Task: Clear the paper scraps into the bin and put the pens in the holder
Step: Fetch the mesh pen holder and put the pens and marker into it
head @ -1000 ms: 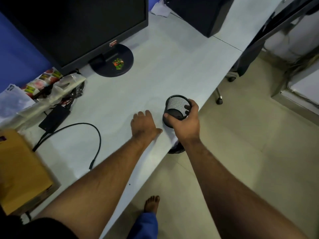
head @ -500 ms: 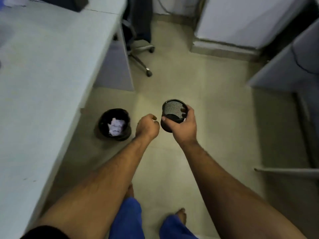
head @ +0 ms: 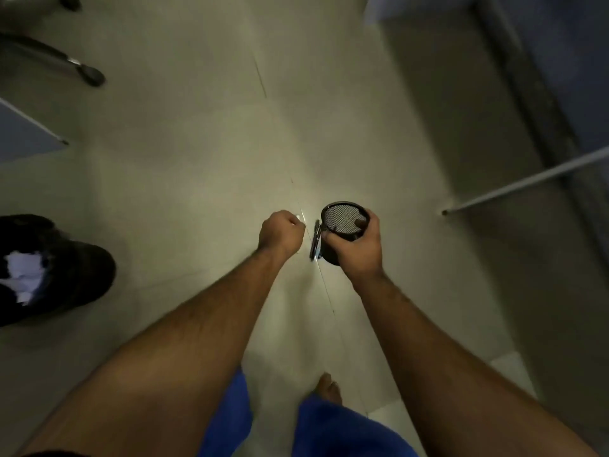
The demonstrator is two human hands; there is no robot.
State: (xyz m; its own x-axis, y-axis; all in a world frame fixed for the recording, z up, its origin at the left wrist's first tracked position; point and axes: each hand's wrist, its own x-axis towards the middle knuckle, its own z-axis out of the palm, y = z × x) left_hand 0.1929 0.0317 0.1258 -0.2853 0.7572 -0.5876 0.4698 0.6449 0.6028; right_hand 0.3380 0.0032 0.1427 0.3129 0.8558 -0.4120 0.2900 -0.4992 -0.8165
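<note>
Scraps of white crumpled paper [head: 23,275] lie in the round black bin [head: 75,278] on the floor, while the right hand [head: 357,249] grips the empty black mesh pen holder [head: 342,225], the left hand [head: 280,232] is fisted, apparently empty, and pens remain unseen.

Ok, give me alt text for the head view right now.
The right hand grips a black mesh pen holder above the tiled floor, while the left hand is curled beside it. A black bin holding white paper scraps stands at far left.
</note>
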